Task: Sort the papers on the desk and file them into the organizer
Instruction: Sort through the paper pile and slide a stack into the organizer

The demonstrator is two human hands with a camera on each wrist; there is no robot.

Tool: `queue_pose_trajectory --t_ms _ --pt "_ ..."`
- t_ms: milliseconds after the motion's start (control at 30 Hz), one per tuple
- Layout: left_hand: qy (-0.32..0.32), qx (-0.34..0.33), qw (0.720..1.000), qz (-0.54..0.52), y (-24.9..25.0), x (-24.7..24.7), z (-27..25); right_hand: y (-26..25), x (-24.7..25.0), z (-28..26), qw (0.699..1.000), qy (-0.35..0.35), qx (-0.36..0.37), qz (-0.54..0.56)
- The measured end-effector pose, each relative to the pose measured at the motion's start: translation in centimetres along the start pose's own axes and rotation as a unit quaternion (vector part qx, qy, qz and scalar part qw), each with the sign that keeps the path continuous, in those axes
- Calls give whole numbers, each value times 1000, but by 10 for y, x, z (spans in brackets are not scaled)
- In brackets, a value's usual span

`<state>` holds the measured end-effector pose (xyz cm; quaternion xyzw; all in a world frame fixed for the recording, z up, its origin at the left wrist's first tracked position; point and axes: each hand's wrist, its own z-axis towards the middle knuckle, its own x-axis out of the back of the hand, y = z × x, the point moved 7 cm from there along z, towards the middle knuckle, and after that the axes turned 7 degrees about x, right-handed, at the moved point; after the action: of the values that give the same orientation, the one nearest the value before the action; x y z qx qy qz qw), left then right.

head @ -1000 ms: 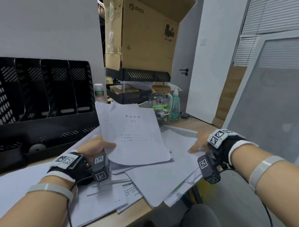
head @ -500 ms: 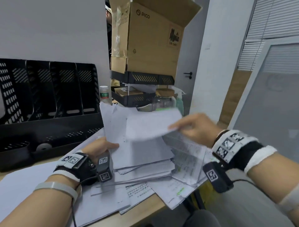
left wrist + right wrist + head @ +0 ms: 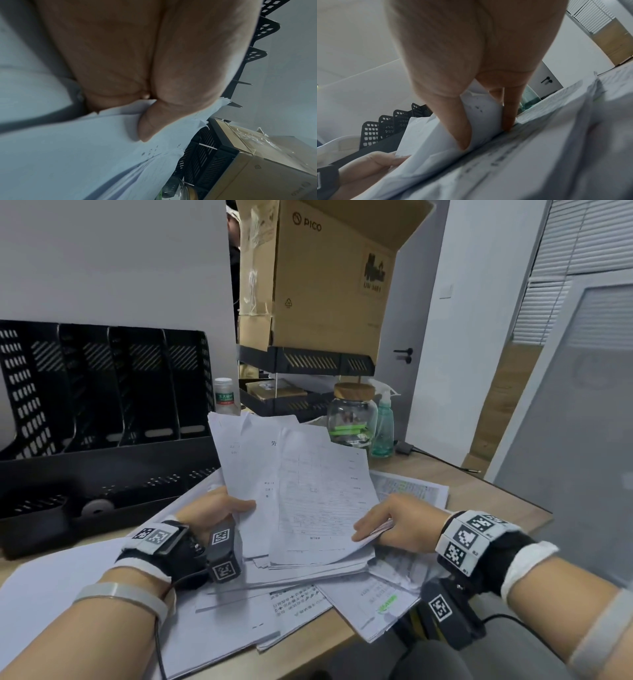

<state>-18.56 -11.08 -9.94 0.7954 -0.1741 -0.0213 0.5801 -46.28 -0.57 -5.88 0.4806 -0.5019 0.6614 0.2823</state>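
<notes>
Far left stands the black organizer (image 3: 102,392), slots facing the desk (image 3: 479,491); right of it the left hand (image 3: 212,511) pinches the tilted paper stack (image 3: 298,491), thumb on top, while the right hand (image 3: 400,525) grips the stack's right edge over loose papers (image 3: 376,604) spread nearer.

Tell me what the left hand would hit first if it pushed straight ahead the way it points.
The left hand grips the paper stack and points forward and right. Past the sheets, likely the small white bottle or the black organizer; depth is unclear.
</notes>
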Motion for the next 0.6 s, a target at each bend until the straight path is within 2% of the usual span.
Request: queue_pose_trajectory --t_ms 167,233,367,400,467,533,600 --pt "14 -12 1000 22 -3 7 9 10 8 -2 1000 -1 -24 -1" --pt "13 -12 1000 25 -4 8 12 13 24 -2 997 37 -44 -52" --pt "2 -22 1000 14 -1 6 11 10 74 -5 969 144 -101 -176" --pt "-6 -22 1000 -1 -2 3 11 0 84 -5 968 161 -98 -168" --pt "-27 -26 998 -49 -1 -5 10 -23 94 0 980 171 -67 -72" --pt "-43 -40 995 -76 0 -11 11 -48 96 13 987 159 -22 16" --pt "-56 -54 993 -88 3 -17 11 -71 94 32 988 143 -3 50"
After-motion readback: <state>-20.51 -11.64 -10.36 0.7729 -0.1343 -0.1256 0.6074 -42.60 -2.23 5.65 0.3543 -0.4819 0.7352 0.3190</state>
